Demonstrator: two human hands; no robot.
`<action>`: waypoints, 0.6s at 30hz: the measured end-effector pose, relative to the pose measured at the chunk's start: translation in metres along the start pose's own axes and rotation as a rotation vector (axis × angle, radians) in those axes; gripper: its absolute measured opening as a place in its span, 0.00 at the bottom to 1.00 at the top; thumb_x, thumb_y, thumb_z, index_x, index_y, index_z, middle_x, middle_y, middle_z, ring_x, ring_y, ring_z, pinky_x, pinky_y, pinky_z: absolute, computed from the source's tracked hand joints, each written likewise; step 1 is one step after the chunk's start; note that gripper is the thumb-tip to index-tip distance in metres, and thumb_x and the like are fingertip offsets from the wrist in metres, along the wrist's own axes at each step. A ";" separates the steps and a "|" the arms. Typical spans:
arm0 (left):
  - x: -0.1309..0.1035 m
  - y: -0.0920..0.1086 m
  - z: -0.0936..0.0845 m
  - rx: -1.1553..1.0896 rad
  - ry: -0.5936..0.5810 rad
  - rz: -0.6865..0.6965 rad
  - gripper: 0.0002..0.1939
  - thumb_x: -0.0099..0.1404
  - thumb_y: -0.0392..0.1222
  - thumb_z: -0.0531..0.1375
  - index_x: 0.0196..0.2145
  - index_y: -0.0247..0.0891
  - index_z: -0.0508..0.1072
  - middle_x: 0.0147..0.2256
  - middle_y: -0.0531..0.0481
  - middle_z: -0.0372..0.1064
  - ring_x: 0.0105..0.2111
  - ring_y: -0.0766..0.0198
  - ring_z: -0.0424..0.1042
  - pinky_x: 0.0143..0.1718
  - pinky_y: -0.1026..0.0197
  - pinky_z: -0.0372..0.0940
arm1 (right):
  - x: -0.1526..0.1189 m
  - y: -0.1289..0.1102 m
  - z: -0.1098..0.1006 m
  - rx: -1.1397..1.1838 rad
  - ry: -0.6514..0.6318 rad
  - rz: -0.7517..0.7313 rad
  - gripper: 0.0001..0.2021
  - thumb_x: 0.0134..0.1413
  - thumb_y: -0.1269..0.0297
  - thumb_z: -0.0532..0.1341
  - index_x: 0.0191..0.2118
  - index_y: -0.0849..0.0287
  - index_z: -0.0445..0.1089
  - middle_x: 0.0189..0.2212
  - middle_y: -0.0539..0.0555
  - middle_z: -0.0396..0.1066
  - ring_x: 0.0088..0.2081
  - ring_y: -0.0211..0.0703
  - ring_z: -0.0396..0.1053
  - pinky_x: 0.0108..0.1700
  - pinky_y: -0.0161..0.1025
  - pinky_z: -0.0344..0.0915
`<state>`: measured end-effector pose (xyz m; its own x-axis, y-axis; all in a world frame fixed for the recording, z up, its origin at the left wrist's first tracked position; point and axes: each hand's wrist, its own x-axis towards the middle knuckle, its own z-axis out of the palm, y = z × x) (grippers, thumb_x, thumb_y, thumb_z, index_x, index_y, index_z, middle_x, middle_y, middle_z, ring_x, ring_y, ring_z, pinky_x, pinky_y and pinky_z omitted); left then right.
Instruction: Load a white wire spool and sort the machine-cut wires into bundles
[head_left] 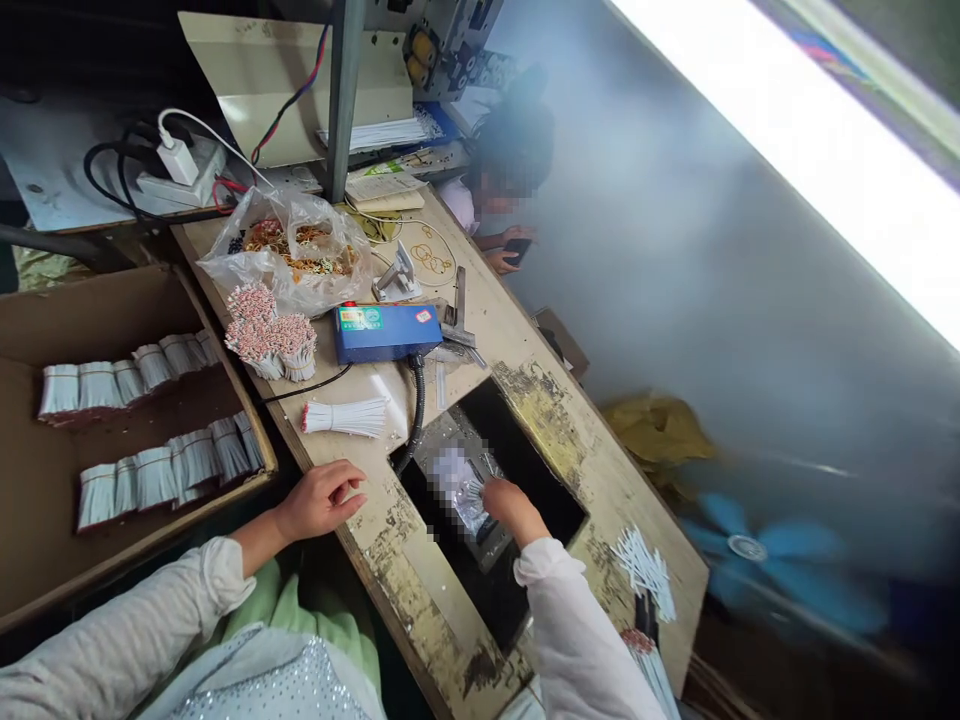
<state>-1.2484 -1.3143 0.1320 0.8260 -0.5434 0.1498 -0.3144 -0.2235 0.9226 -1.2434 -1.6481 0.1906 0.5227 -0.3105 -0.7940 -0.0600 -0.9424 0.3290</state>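
Observation:
My left hand (319,500) rests at the near edge of the worktable, fingers loosely curled and apart from the thumb, holding nothing. My right hand (514,510) is closed around what looks like a small bundle of thin white wires (474,490), mostly hidden by the fingers and blurred. It is above a grey metal pot with a shiny surface (491,545), set in a rectangular opening in the tabletop. A banded bundle of white wires with reddish ends (345,417) lies just beyond my left hand. Several similar bundles (271,335) stand upright behind it.
At left, a cardboard box (90,300) contains rows of banded white bundles. A blue control box (386,332) with a cable and a plastic bag of scraps (292,250) sit farther back. Loose white pieces (645,570) lie at right, near a blue fan (750,548). Another person holds a phone (516,250).

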 end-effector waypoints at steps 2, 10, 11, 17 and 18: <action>0.000 0.000 0.001 0.002 0.004 0.008 0.08 0.65 0.41 0.57 0.40 0.36 0.69 0.31 0.51 0.65 0.23 0.71 0.62 0.26 0.66 0.60 | -0.031 -0.010 0.002 -0.021 0.033 -0.016 0.08 0.60 0.71 0.60 0.43 0.67 0.73 0.43 0.64 0.74 0.46 0.51 0.73 0.46 0.48 0.70; 0.001 0.003 0.000 -0.045 0.033 -0.046 0.10 0.64 0.44 0.57 0.40 0.36 0.71 0.30 0.51 0.66 0.24 0.69 0.62 0.26 0.66 0.61 | -0.111 -0.056 0.014 0.024 0.166 -0.113 0.10 0.55 0.76 0.58 0.41 0.67 0.73 0.38 0.71 0.76 0.41 0.57 0.77 0.39 0.43 0.70; 0.001 0.004 0.000 -0.064 0.041 -0.055 0.11 0.64 0.45 0.57 0.40 0.36 0.71 0.30 0.51 0.67 0.24 0.69 0.63 0.26 0.66 0.61 | -0.112 -0.055 0.011 0.038 0.187 -0.113 0.09 0.56 0.75 0.58 0.41 0.66 0.73 0.37 0.70 0.77 0.40 0.57 0.77 0.39 0.43 0.69; 0.006 0.042 0.009 -0.252 -0.061 -0.238 0.18 0.64 0.53 0.57 0.39 0.35 0.75 0.31 0.48 0.72 0.27 0.64 0.68 0.29 0.63 0.63 | -0.127 -0.043 -0.005 0.277 0.455 -0.172 0.16 0.68 0.61 0.45 0.41 0.62 0.67 0.33 0.63 0.75 0.35 0.50 0.74 0.36 0.39 0.63; 0.009 0.053 0.013 -0.327 -0.122 -0.274 0.20 0.63 0.55 0.58 0.41 0.35 0.75 0.34 0.46 0.73 0.30 0.62 0.69 0.32 0.62 0.64 | -0.130 -0.048 -0.003 0.417 0.516 -0.246 0.17 0.68 0.58 0.44 0.38 0.60 0.66 0.31 0.60 0.74 0.33 0.48 0.73 0.35 0.38 0.62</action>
<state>-1.2638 -1.3410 0.1772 0.7909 -0.5956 -0.1407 0.0894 -0.1150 0.9893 -1.3057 -1.5627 0.2795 0.8931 -0.0816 -0.4424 -0.1558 -0.9786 -0.1341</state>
